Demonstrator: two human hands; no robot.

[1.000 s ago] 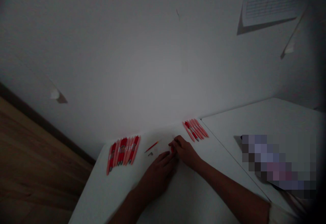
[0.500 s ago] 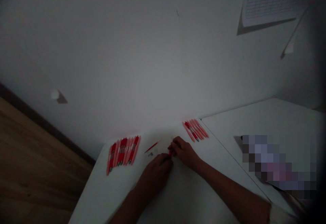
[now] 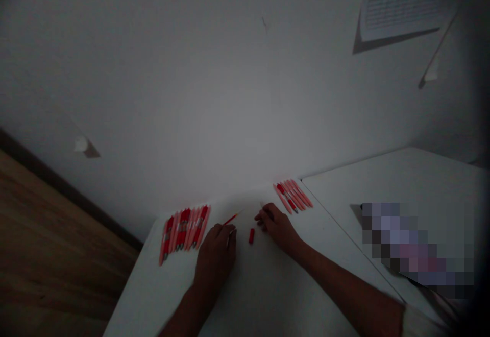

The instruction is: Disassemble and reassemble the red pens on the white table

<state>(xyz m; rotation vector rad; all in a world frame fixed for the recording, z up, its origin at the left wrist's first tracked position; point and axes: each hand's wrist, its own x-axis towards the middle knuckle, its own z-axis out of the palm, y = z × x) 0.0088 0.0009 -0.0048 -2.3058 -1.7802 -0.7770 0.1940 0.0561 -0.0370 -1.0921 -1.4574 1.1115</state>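
A short red pen piece [image 3: 251, 236], like a grip sleeve, lies by itself on the white table between my hands. My left hand [image 3: 216, 250] is left of it, fingers bent down and together over the spot where small pen parts lay. Something small and pale shows at its fingertips, too unclear to name. A thin red pen refill [image 3: 230, 219] rests just beyond those fingers, partly covered by them. My right hand [image 3: 276, 226] is closed in a pinch to the right of the red piece. A thin pale tip pokes out above its fingers; the rest is hidden.
A row of several pink and red pens [image 3: 186, 229] lies at the left of the table [image 3: 264, 296]. Another group of pens [image 3: 293, 195] is at the back right by the wall. A blurred-out object [image 3: 409, 247] lies on the right tabletop past a seam.
My left hand has let go of the red piece, which now lies on the table, and has moved left over the small parts. My right hand has stayed nearly in place.
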